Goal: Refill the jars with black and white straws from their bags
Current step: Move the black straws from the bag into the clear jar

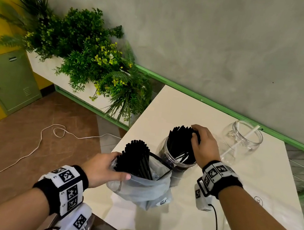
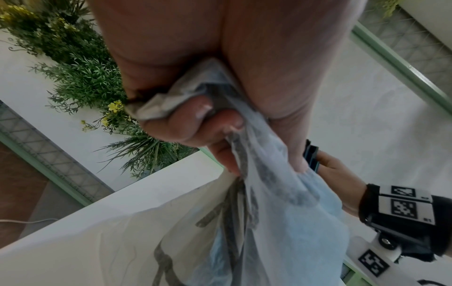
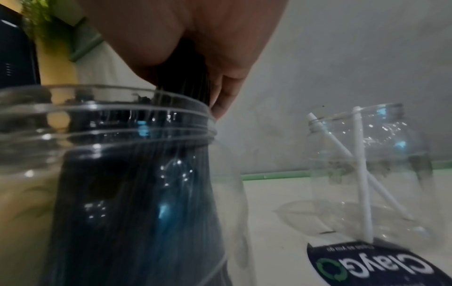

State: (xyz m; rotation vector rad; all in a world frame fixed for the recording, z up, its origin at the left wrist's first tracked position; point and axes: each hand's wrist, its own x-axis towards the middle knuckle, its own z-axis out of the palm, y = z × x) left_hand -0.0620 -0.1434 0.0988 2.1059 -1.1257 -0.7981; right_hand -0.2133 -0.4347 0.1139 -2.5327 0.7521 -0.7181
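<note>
My left hand (image 1: pixel 117 166) holds the rim of a translucent plastic bag (image 1: pixel 141 188) that stands on the table with a bundle of black straws (image 1: pixel 136 158) sticking out. In the left wrist view its fingers (image 2: pixel 203 120) pinch the bunched bag (image 2: pixel 281 212) edge. Just behind the bag is a clear jar (image 1: pixel 165 152). My right hand (image 1: pixel 196 135) grips the top of a black straw bundle (image 1: pixel 179 141) standing in it. The right wrist view shows these straws (image 3: pixel 137 203) inside the jar (image 3: pixel 122 123). A second clear jar (image 1: pixel 253 138) to the right has two white straws (image 1: pixel 247 136).
The white table (image 1: pixel 209 223) meets a grey wall with a green rail (image 1: pixel 209 102) behind. A planter of green plants (image 1: pixel 89 51) stands to the left. A green locker (image 1: pixel 9 80) and a white cable (image 1: pixel 44 133) are on the brown floor.
</note>
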